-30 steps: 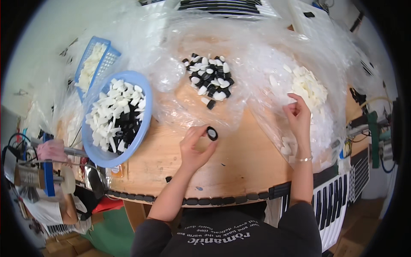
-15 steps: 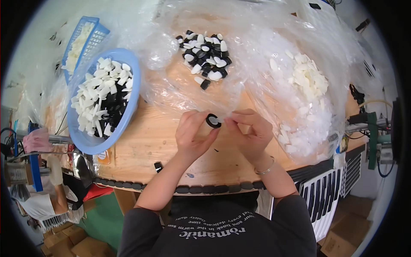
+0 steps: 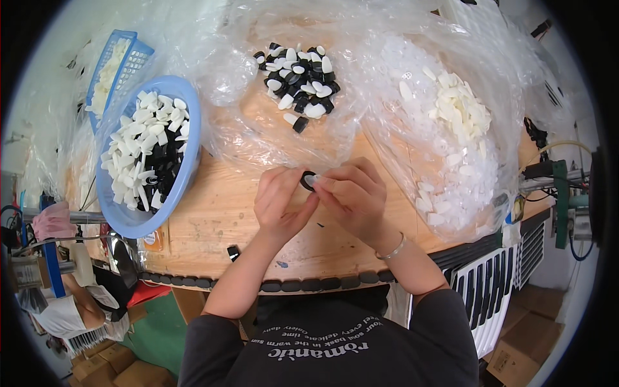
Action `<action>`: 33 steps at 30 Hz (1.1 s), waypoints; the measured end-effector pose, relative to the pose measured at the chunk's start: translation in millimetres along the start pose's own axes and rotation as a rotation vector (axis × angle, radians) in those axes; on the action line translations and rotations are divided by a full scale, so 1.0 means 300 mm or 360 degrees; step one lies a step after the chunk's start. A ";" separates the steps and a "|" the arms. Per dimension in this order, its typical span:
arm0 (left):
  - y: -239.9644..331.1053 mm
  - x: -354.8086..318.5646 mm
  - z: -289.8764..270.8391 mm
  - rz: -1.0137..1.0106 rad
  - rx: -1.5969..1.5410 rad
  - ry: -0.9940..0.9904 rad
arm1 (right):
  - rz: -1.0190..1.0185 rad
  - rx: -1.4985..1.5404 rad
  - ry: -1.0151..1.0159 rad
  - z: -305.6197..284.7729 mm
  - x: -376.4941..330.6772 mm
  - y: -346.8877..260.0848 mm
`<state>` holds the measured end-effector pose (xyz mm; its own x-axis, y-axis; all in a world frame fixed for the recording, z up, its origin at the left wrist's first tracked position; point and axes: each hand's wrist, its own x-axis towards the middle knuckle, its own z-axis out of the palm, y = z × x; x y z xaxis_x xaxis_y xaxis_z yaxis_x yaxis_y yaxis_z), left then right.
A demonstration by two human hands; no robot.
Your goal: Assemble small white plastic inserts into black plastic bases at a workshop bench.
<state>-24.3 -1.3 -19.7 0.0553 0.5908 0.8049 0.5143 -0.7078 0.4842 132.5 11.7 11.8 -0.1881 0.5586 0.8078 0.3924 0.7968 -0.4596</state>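
Observation:
Over the near middle of the table, my left hand [image 3: 277,198] pinches a small black ring-shaped piece [image 3: 304,178] between thumb and fingers. My right hand [image 3: 356,195] is closed, its thumb and fingertips pressed together at the ring's opening. A small whitish, translucent piece [image 3: 312,180] shows there at the right fingertips, which partly cover it. Beyond both hands lies a pile of black pieces with white ovals [image 3: 300,80] on plastic film.
A blue oval basin [image 3: 193,157] of white and black pieces stands left, with a blue basket [image 3: 133,64] behind it. Cream ovals [image 3: 461,109] and clear pieces [image 3: 465,187] lie on film at right. A small black piece [image 3: 233,252] rests near the black-trimmed table edge [image 3: 309,284].
My right hand has moved left, its fingertips coming from beside the black ring onto its opening. My left hand still holds the ring. The whole view has shifted slightly.

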 end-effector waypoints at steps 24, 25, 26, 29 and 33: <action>0.001 0.009 0.005 0.0102 -0.0156 -0.0140 | 0.1717 0.1523 -0.0536 -0.004 -0.045 0.024; 0.003 0.010 0.008 0.0089 -0.0150 -0.0146 | 0.1709 0.1549 -0.0516 0.001 -0.050 0.027; 0.005 0.008 0.007 0.0097 -0.0177 -0.0148 | 0.1712 0.1528 -0.0497 0.005 -0.052 0.025; 0.012 0.001 0.021 0.0049 -0.0180 -0.0171 | 0.1691 0.1394 -0.0416 0.009 -0.056 0.021; -0.008 0.003 0.022 -0.0109 -0.0085 -0.0147 | 0.1594 0.1194 -0.0505 -0.041 -0.054 0.114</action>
<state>-19.9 3.4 -22.3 0.1012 0.6699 0.7355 0.4733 -0.6827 0.5567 160.1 27.1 -12.4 -0.3522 0.9323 -0.0824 -0.0934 -0.1226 -0.9881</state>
